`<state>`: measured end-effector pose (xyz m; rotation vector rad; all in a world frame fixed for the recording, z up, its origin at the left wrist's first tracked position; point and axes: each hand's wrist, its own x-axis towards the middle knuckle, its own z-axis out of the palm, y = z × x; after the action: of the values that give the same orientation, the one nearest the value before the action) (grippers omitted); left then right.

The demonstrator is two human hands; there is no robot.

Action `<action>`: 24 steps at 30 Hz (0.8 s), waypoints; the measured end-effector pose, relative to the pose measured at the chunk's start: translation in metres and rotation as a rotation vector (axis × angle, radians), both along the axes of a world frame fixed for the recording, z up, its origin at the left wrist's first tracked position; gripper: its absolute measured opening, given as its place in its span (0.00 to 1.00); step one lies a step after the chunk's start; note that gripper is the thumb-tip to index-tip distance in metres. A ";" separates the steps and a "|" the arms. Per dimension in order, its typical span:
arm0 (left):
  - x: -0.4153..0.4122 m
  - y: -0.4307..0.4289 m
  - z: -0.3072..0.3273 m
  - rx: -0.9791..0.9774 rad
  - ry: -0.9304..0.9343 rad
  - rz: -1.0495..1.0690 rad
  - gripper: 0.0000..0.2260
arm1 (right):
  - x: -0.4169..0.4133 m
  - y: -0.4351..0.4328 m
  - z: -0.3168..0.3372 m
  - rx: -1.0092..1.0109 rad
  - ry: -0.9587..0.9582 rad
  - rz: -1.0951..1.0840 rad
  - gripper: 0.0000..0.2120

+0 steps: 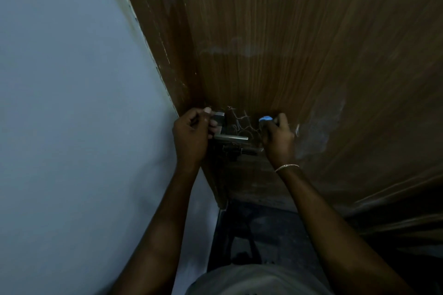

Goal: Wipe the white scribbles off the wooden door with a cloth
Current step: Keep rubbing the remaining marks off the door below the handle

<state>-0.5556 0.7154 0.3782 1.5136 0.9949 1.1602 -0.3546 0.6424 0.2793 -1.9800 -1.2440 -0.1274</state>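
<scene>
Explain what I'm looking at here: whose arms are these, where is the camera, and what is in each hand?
This is one picture from a camera worn on a person's head, looking down along their bare arms at a wooden door. There is no machine. The left hand is closed around the metal door handle. The right hand, with a bracelet on its wrist, grips a small light blue thing, probably the cloth, against the door. Between the hands are white scribbles. A pale wall is on the left.

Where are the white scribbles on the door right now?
In the head view, the white scribbles sit low on the wooden door, just above the metal door handle, between the left hand and right hand.
</scene>
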 end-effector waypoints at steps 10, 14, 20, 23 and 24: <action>-0.005 0.004 0.004 0.012 0.033 0.009 0.09 | -0.013 0.027 -0.007 -0.085 -0.067 0.086 0.10; -0.010 0.007 0.005 -0.011 0.029 0.047 0.10 | -0.025 0.041 0.016 0.051 -0.042 0.092 0.10; -0.012 0.009 0.008 -0.010 0.021 0.057 0.10 | -0.033 0.041 -0.004 -0.099 -0.115 0.158 0.07; -0.012 0.009 0.008 -0.024 0.012 0.055 0.10 | -0.029 0.039 0.002 -0.068 -0.097 0.103 0.08; -0.012 0.010 0.008 -0.026 0.010 0.056 0.10 | -0.032 0.044 0.010 -0.034 -0.068 0.107 0.09</action>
<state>-0.5672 0.7251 0.3864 1.4805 1.0616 1.1756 -0.3871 0.6866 0.2896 -1.9476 -1.4012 -0.1215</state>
